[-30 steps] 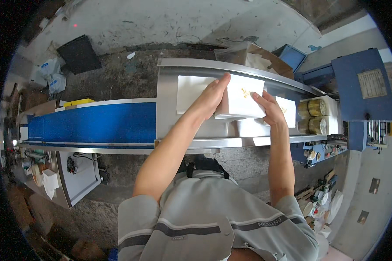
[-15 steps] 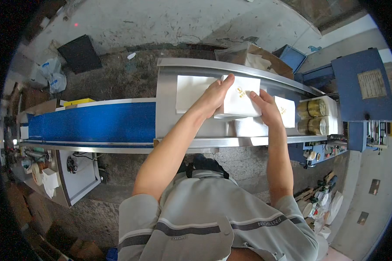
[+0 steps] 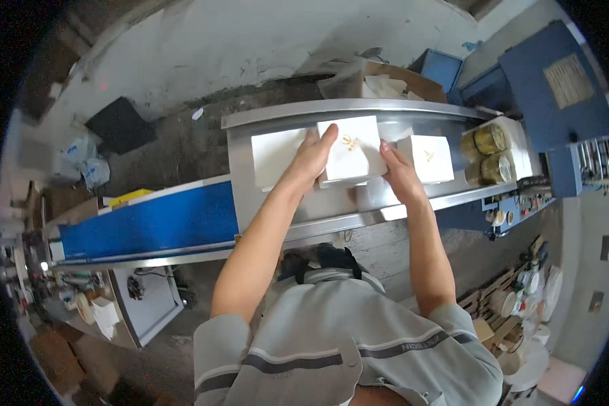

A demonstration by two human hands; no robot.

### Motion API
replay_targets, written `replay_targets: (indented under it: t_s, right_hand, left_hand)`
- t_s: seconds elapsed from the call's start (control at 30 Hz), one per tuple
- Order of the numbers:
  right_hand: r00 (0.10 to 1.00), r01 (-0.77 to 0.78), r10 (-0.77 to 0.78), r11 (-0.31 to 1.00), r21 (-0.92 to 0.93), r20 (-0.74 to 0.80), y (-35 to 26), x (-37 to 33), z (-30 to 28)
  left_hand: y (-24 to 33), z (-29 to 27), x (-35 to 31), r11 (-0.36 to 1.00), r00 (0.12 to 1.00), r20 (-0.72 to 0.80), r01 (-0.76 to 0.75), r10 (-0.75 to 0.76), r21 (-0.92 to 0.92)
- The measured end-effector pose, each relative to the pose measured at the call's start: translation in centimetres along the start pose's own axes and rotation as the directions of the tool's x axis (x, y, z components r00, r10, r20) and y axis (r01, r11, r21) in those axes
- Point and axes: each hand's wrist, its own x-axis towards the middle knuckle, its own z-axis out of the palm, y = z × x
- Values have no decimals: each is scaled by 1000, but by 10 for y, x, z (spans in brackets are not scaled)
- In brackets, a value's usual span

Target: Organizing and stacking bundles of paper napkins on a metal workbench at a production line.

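Note:
A thick stack of white napkins [image 3: 350, 154] with a small gold print on its top face is held between my two hands over the metal trough [image 3: 247, 206]. My left hand [image 3: 309, 164] grips its left side, thumb along the upper edge and fingers hidden behind it. Against its right side presses my right hand [image 3: 400, 173], thumb at the edge, the other fingers partly out of sight. To the left lies another white stack [image 3: 274, 157], close to my left hand. A second printed white stack [image 3: 432, 161] is just right of my right hand.
Several yellow-green wrapped cylinders [image 3: 492, 139] stand at the trough's right end, beside a blue machine [image 3: 555, 78]. Leftward runs a blue conveyor belt [image 3: 152, 220]. An open cardboard box [image 3: 416, 81] sits behind the raised metal rim [image 3: 304, 108]. A worktable [image 3: 159, 304] is at lower left.
The whole view has tilted, the belt's left end now lower. My right thumb has slid off the stack's top face to its right edge. Both hands still hold the stack.

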Motion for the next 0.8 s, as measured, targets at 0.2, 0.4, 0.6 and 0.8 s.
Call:
replay_targets:
  t_s: [0.2, 0.4, 0.6, 0.8]
  right_hand:
    - [988, 20, -17, 1000, -20, 156, -3, -13, 12]
    - [981, 172, -168, 985, -25, 96, 12, -33, -25]
    - [945, 229, -261, 958, 172, 195, 18, -67, -46]
    - [958, 191, -243, 938, 290, 153, 29, -84, -70]
  left_hand:
    - [-7, -9, 4, 993, 997, 78, 13, -4, -120]
    - [38, 30, -9, 484, 940, 22, -195, 340, 853]
    - [88, 27, 29, 308, 970, 221, -181, -98, 934]
    - [80, 44, 32, 302, 973, 205, -166, -102, 939]
